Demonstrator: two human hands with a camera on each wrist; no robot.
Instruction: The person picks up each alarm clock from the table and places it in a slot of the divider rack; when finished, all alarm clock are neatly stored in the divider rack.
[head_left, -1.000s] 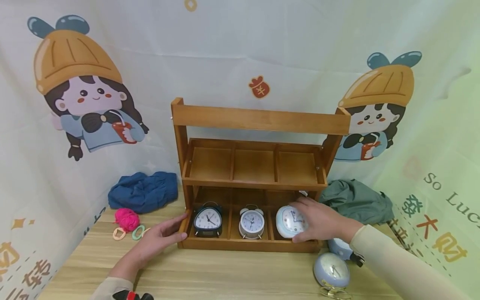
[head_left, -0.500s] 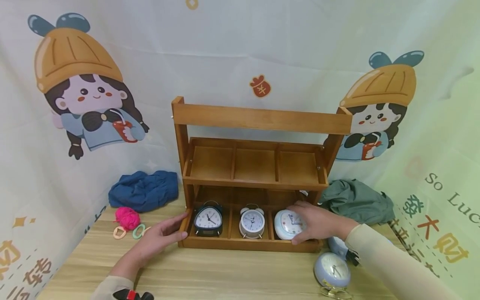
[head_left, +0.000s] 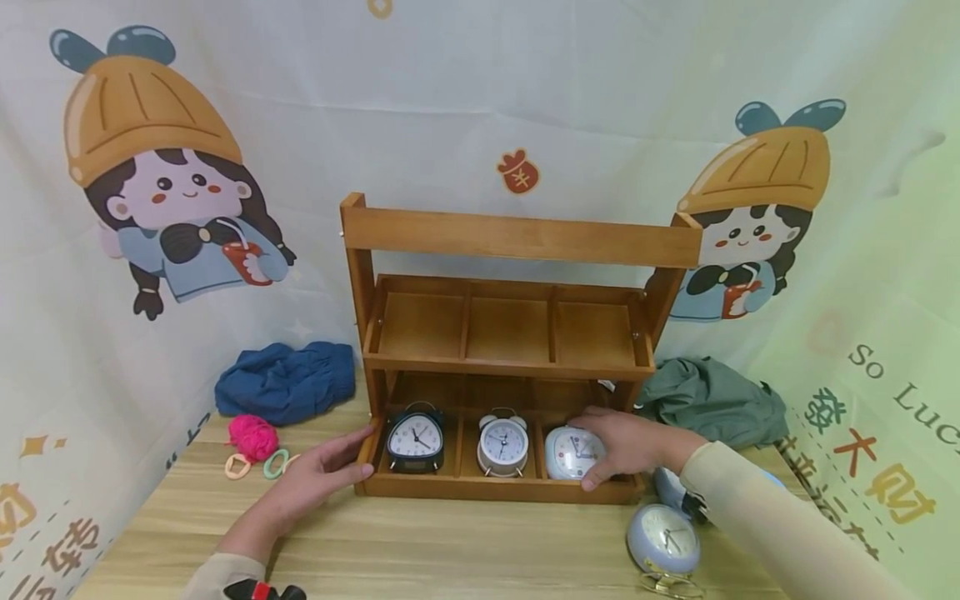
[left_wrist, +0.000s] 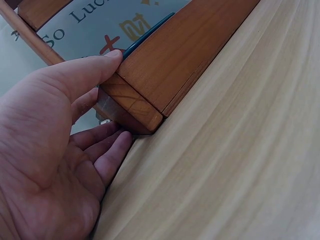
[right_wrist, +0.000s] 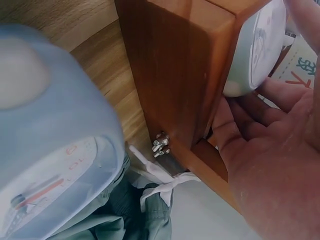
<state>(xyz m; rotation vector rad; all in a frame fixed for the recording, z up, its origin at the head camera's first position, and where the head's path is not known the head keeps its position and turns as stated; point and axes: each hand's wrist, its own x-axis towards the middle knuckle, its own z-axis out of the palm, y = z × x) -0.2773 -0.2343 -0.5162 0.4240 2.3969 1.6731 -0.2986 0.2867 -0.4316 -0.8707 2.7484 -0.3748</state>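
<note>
A two-tier wooden rack (head_left: 517, 237) stands on the table. Its lower tier holds a black alarm clock (head_left: 416, 440) on the left, a small white twin-bell clock (head_left: 503, 444) in the middle, and a pale blue round clock (head_left: 568, 454) on the right. My right hand (head_left: 626, 443) grips the pale blue clock (right_wrist: 252, 55) inside the right compartment. My left hand (head_left: 318, 477) lies with straight fingers against the rack's lower left corner (left_wrist: 135, 107), thumb on the front edge.
Two more pale blue clocks (head_left: 663, 540) lie on the table right of the rack, one close under my right wrist (right_wrist: 55, 150). A green cloth (head_left: 712, 400) and a blue cloth (head_left: 287, 382) flank the rack. Pink yarn (head_left: 253, 437) and small rings (head_left: 276, 463) lie at the left.
My right hand has pushed the pale blue clock lower and deeper into the right compartment. The left hand has stayed at the rack's corner.
</note>
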